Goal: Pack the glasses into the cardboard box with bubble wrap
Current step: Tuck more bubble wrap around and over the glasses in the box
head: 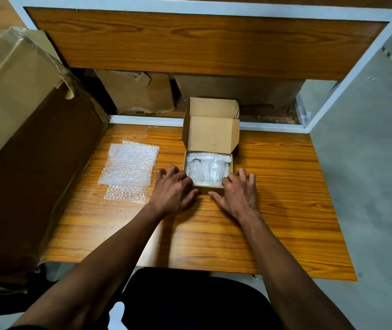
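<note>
Wooden table [273, 210] carries the box [208, 186]; left hand [173, 189] and right hand [237, 194], fingers spread apart, brace its near corners, probably steadying wrapped glasses [205, 169]; spare bubble wrap [128, 165] lies nearby.

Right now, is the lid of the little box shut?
No, the cardboard box has its lid standing open, and wrapped glasses show inside.

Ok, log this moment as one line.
cardboard box: lid open | wrapped glasses: inside | left hand, right hand: at box front corners | spare bubble wrap: left
</note>
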`<action>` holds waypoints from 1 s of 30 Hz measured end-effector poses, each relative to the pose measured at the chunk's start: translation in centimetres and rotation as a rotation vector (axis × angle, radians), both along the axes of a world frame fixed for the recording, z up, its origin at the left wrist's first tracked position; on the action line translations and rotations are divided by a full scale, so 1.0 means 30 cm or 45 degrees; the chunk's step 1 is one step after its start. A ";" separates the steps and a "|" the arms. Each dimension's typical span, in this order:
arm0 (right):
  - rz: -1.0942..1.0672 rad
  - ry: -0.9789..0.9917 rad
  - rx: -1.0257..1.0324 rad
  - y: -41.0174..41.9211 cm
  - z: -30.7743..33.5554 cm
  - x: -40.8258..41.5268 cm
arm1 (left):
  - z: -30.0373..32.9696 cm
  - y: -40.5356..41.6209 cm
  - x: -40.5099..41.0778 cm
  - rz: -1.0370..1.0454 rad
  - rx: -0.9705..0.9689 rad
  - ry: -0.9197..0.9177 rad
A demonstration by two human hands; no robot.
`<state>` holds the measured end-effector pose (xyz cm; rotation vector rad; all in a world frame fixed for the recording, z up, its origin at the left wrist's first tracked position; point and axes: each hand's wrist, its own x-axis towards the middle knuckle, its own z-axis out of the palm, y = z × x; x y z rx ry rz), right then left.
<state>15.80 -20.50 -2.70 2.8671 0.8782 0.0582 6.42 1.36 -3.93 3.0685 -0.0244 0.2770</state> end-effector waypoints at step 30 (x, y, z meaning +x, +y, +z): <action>-0.207 0.173 0.144 0.138 -0.008 0.116 | 0.065 -0.025 0.238 0.172 -0.030 0.414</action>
